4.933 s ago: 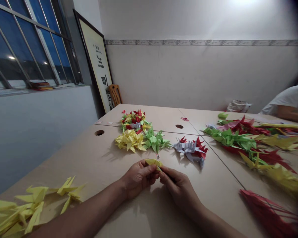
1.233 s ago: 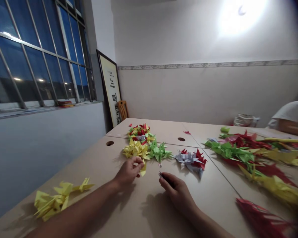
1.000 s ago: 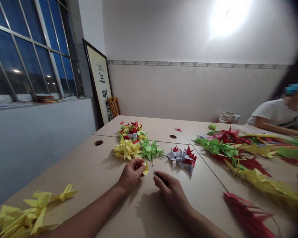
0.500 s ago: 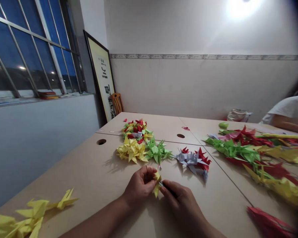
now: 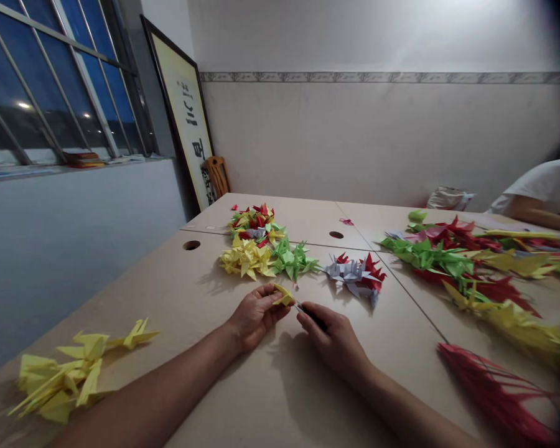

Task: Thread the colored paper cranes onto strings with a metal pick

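Pinched in the fingers of my left hand [image 5: 257, 316] is a small yellow folded-paper crane [image 5: 284, 295]. My right hand [image 5: 330, 330] is closed round a slim black-handled tool [image 5: 313, 316] with a thin metal tip; its exact kind is not clear. That tip points at the crane's lower right end, and I cannot tell whether it touches. Just beyond my hands lie heaps of yellow cranes [image 5: 247, 258], green cranes [image 5: 293, 258] and grey cranes [image 5: 352, 274] with red ones. More yellow cranes [image 5: 70, 376] lie beside my left forearm.
Mixed coloured cranes [image 5: 256, 221] are heaped at the table's back left. Strings of green, red and yellow paper cranes [image 5: 438, 258] spread along the right, with a red bundle [image 5: 494, 389] nearer. A person's white sleeve [image 5: 541, 183] shows at far right. The table [image 5: 205, 373] has round holes.
The yellow crane has turned over in my left hand, which has opened out to show more palm. The tool has drawn slightly away from the crane. The view has tilted down.
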Demonstrator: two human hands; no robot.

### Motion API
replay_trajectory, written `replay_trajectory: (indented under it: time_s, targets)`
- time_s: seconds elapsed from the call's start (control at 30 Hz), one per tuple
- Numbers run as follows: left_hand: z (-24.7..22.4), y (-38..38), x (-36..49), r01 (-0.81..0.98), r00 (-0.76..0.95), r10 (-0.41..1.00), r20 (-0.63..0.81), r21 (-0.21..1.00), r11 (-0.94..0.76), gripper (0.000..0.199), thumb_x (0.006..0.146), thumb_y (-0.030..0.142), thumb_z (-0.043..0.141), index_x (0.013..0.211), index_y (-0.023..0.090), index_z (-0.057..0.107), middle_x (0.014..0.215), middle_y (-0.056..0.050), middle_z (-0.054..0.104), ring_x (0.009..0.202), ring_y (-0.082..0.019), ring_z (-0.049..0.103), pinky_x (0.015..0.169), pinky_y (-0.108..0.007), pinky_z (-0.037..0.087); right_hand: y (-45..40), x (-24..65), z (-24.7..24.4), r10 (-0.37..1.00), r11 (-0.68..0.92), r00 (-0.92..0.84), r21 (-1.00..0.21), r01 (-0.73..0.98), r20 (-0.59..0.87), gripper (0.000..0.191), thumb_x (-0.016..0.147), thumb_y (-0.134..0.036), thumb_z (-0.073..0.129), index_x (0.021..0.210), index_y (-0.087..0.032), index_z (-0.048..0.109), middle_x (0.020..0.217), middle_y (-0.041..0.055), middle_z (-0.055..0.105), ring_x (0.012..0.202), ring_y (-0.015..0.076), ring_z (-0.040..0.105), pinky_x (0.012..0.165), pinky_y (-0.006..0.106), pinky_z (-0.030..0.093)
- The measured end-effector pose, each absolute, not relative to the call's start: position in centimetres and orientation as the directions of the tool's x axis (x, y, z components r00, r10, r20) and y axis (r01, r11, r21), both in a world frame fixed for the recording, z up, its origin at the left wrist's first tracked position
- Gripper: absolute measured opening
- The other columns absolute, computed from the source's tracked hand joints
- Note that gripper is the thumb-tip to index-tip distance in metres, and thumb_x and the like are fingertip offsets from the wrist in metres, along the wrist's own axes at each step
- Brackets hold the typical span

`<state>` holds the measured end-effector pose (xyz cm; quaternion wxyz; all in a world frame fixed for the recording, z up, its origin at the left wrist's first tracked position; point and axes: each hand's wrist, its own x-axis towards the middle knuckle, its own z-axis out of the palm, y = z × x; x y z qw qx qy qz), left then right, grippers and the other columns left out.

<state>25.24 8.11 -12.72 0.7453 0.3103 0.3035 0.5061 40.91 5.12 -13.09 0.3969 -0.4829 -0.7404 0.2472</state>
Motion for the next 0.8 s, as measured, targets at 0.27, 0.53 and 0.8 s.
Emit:
replay_trajectory:
  time_s: [0.27, 0.53, 0.8]
  targets:
    - [-13.07, 8.15, 24.89, -0.577, 0.359, 0.923, -0.143, 0.743, 0.339, 0.01, 0.07, 0.007, 0.059, 0.075, 0.013, 0.053, 0.073, -0.004, 0.062, 0.072, -0.012, 0.061, 0.075, -0.026, 0.048, 5.13, 41.03, -13.05, 0.906, 0.421, -0.275, -0.744, 0.518, 0.321, 0.023, 0.084, -0.031, 0.043, 0.08, -0.017, 0.061, 0.064, -0.0008, 0.058, 0.059, 0.0126, 0.052, 0.055, 0.018, 0.038]
    - [-12.7, 8.25, 24.95, -0.549, 0.381, 0.914, -0.142, 0.76, 0.347, 0.01, 0.069, 0.008, 0.06, 0.074, 0.013, 0.053, 0.071, -0.003, 0.063, 0.07, -0.011, 0.061, 0.072, -0.023, 0.048, 5.22, 40.97, -13.17, 0.914, 0.405, -0.252, -0.76, 0.509, 0.318, 0.025, 0.083, -0.032, 0.042, 0.078, -0.017, 0.062, 0.065, 0.0008, 0.062, 0.059, 0.0141, 0.056, 0.056, 0.02, 0.042]
    - [-12.28, 7.98, 25.06, -0.403, 0.22, 0.97, -0.105, 0.895, 0.189, 0.014, 0.066, 0.019, 0.063, 0.074, 0.016, 0.052, 0.069, 0.0, 0.061, 0.066, -0.012, 0.062, 0.059, -0.021, 0.049, 5.16, 40.92, -13.02, 0.91, 0.415, -0.234, -0.756, 0.505, 0.343, 0.025, 0.082, -0.032, 0.043, 0.078, -0.016, 0.062, 0.065, 0.0005, 0.061, 0.059, 0.0132, 0.054, 0.055, 0.019, 0.04]
